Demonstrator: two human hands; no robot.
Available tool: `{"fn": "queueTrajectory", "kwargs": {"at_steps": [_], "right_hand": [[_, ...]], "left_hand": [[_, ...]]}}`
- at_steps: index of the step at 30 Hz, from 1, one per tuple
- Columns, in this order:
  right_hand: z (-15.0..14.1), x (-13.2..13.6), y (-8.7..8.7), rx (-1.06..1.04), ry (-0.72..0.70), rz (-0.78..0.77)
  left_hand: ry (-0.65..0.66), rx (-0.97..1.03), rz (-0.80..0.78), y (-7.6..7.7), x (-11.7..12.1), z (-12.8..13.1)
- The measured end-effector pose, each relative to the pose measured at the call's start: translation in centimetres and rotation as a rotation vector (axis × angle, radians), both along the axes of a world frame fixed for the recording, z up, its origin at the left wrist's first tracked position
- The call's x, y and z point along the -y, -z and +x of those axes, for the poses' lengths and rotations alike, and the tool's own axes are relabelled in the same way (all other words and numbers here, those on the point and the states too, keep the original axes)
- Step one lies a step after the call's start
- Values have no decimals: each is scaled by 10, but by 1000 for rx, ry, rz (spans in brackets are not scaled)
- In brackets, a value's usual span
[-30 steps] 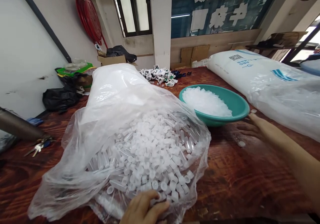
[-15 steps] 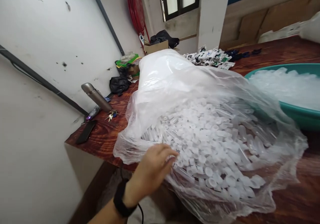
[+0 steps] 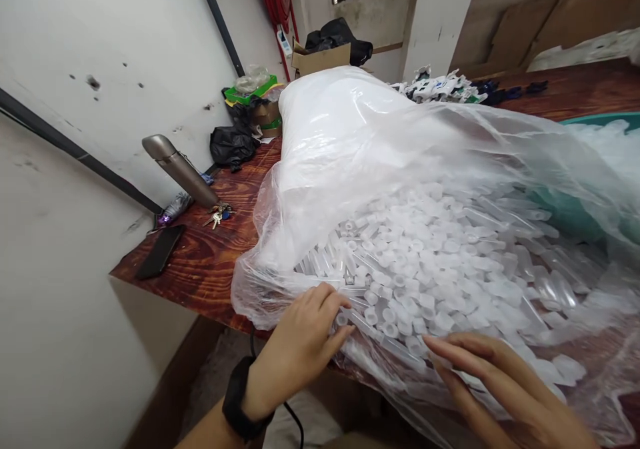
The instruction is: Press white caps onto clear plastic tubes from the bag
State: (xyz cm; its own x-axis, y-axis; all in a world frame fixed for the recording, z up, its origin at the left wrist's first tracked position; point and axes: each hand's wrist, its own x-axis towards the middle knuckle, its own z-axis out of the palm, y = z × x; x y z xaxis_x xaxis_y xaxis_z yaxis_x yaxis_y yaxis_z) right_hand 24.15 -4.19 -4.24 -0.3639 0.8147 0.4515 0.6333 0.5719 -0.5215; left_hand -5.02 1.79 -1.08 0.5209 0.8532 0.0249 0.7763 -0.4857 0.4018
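1 clear bag (image 3: 380, 142) of small vials (image 3: 430, 269) on surface (image 3: 210, 262), L hand (image 3: 305, 342) pinching 1 vial, apparently through film; R hand (image 3: 500, 382) flat, fingers apart. 1 flask (image 3: 177, 169), 1 phone (image 3: 160, 252), keys (image 3: 217, 215) left of bag

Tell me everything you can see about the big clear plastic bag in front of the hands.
The clear plastic bag is thin, crinkled film, lying on its side along the wooden table. Its far end looks milky and bulging; its near end spreads over the table edge, packed with small translucent tubes and caps. The left hand pinches its near rim; the right hand rests flat on the film.
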Motion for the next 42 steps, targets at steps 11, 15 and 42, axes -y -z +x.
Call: {"fn": "queueTrajectory", "kwargs": {"at_steps": [11,15,42], "right_hand": [[-24,-8,9,-97,236,-152],[-25,-5,7,-126,308,-217],[-39,-4,-22,-149,29,-294]], "left_hand": [[212,-38,45,11,-15,13],[155,56,72,10,-11,10],[42,726,11,21,30,29]]}}
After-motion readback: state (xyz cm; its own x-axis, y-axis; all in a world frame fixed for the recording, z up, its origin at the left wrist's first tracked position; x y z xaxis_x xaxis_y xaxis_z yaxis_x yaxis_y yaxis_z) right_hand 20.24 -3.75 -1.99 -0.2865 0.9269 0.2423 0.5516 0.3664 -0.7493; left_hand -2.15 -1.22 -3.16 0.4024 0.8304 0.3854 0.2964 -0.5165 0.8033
